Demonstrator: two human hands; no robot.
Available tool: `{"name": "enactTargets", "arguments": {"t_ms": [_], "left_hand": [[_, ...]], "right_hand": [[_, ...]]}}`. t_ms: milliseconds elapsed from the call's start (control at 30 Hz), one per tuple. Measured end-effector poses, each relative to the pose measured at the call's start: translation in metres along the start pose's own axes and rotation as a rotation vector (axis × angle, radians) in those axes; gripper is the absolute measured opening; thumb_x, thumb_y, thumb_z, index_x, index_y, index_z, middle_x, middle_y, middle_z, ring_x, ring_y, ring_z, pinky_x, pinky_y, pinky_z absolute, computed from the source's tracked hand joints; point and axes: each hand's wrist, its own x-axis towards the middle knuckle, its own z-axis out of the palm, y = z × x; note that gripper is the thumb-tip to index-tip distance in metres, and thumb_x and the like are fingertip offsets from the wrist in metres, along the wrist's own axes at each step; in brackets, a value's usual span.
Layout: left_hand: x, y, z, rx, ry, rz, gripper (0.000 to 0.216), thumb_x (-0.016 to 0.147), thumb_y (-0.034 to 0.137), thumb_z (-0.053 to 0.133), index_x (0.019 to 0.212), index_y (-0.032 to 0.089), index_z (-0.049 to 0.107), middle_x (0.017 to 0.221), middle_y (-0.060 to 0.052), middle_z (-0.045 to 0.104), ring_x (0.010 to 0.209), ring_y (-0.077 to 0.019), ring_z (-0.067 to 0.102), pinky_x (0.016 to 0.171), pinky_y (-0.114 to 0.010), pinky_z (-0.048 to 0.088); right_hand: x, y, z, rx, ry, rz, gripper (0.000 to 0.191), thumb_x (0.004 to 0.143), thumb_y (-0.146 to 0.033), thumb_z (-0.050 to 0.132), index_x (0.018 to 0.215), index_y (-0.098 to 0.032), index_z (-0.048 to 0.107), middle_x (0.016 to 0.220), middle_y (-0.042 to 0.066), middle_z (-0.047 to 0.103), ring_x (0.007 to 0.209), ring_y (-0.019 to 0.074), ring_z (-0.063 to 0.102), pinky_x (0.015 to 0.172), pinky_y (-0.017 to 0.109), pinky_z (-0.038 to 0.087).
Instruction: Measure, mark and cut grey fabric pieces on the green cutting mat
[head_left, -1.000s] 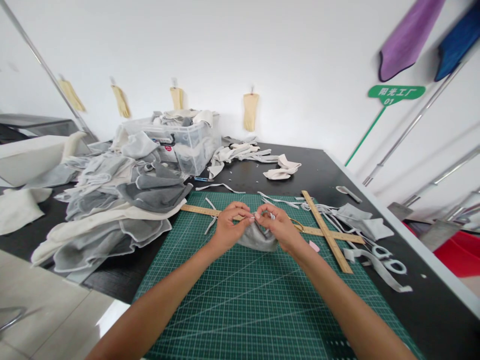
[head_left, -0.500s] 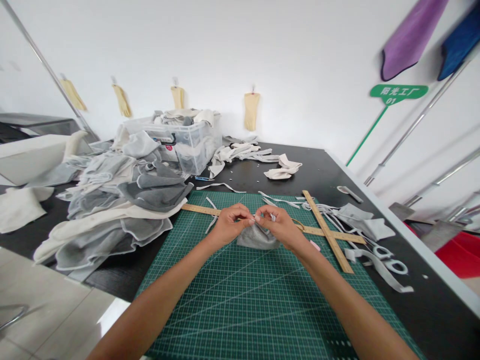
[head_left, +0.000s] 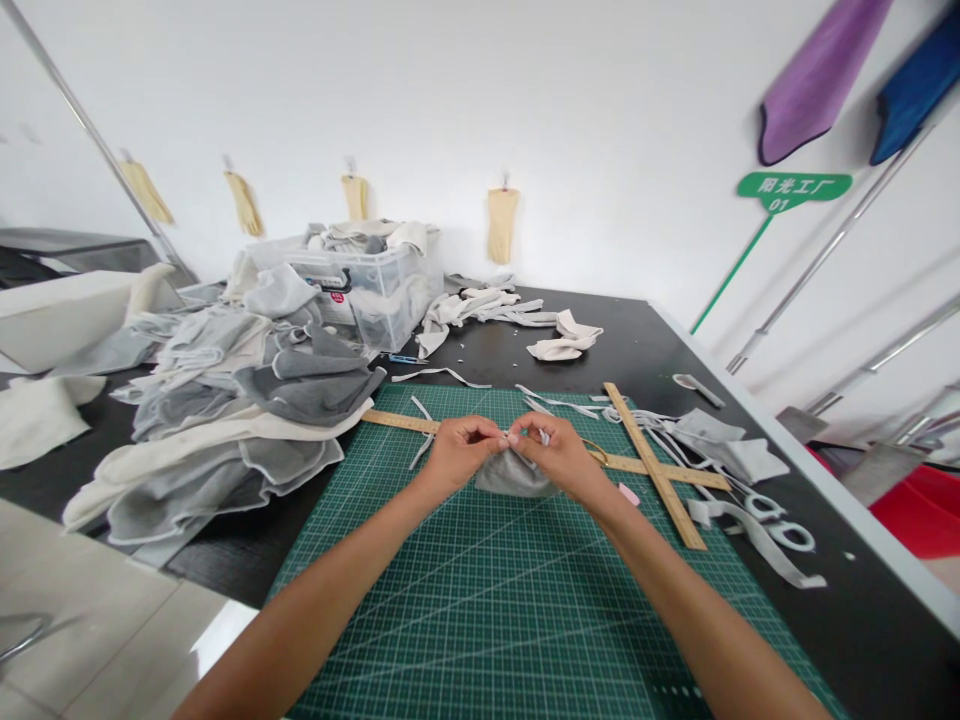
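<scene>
Over the green cutting mat point(head_left: 480, 600), my left hand point(head_left: 466, 452) and my right hand point(head_left: 549, 452) meet, thumbs and forefingers pinched together at the upper edge of a small piece of grey cloth point(head_left: 517, 475). The cloth hangs down below the fingertips toward the mat. Exactly what lies between the fingertips is too small to see, but the cloth's edge runs into both pinches. A wooden ruler point(head_left: 401, 421) passes behind the hands. To the right, a second wooden ruler point(head_left: 656, 468) crosses it, with a small pink piece point(head_left: 628, 494) close to my right wrist.
A heap of grey and cream cloth pieces point(head_left: 247, 400) lies left, before a clear plastic bin point(head_left: 390, 300) of cloth. White-handled scissors point(head_left: 787, 535), cloth strips point(head_left: 765, 545) and scraps point(head_left: 720, 440) lie right. Blue snips point(head_left: 407, 359) and a cream cloth point(head_left: 566, 337) are behind the mat.
Both hands stay pinched at the cloth's edge with hardly any movement. The view has shifted very slightly.
</scene>
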Motion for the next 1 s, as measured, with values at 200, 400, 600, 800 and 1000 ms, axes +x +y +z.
{"name": "enactTargets", "arguments": {"t_ms": [200, 400, 600, 800, 1000], "left_hand": [[0.0, 0.001, 0.002, -0.092, 0.026, -0.059, 0.026, 0.062, 0.032, 0.091, 0.069, 0.015, 0.072, 0.078, -0.005, 0.074, 0.071, -0.0149, 0.067, 0.07, -0.028, 0.055], [0.0, 0.003, 0.002, -0.175, -0.041, -0.098, 0.033, 0.066, 0.031, 0.09, 0.092, 0.017, 0.075, 0.088, -0.005, 0.075, 0.081, -0.0159, 0.069, 0.076, -0.029, 0.055], [-0.001, 0.005, 0.002, -0.165, -0.032, -0.078, 0.028, 0.07, 0.035, 0.088, 0.078, 0.015, 0.07, 0.089, -0.006, 0.073, 0.084, -0.0164, 0.068, 0.082, -0.031, 0.053], [0.008, 0.01, -0.009, -0.411, 0.183, -0.125, 0.038, 0.07, 0.039, 0.086, 0.075, 0.018, 0.054, 0.083, 0.002, 0.064, 0.074, -0.0104, 0.06, 0.067, -0.023, 0.048], [0.015, 0.007, -0.019, -0.334, 0.296, -0.097, 0.04, 0.07, 0.044, 0.084, 0.077, 0.019, 0.053, 0.082, 0.002, 0.063, 0.068, -0.0088, 0.054, 0.061, -0.021, 0.044]], "right_hand": [[-0.001, -0.001, -0.001, 0.02, -0.033, 0.032, 0.03, 0.086, -0.049, 0.067, 0.083, -0.02, 0.073, 0.063, -0.003, 0.05, 0.061, 0.014, 0.042, 0.057, 0.026, 0.032], [-0.001, -0.004, 0.001, 0.079, -0.045, 0.049, 0.034, 0.085, -0.054, 0.069, 0.082, -0.019, 0.072, 0.062, -0.003, 0.048, 0.06, 0.0136, 0.041, 0.057, 0.026, 0.031], [-0.002, -0.005, 0.002, 0.112, -0.036, 0.093, 0.039, 0.083, -0.059, 0.069, 0.083, -0.02, 0.068, 0.062, -0.004, 0.045, 0.058, 0.0132, 0.038, 0.055, 0.025, 0.029], [0.003, 0.002, -0.006, 0.316, 0.213, 0.289, 0.049, 0.084, -0.072, 0.058, 0.082, -0.024, 0.05, 0.065, -0.005, 0.045, 0.058, 0.0134, 0.038, 0.054, 0.024, 0.033], [0.002, -0.006, -0.017, 0.562, 0.008, 0.364, 0.054, 0.067, -0.06, 0.083, 0.085, -0.025, 0.045, 0.072, -0.005, 0.047, 0.063, 0.0136, 0.045, 0.056, 0.024, 0.038]]}}
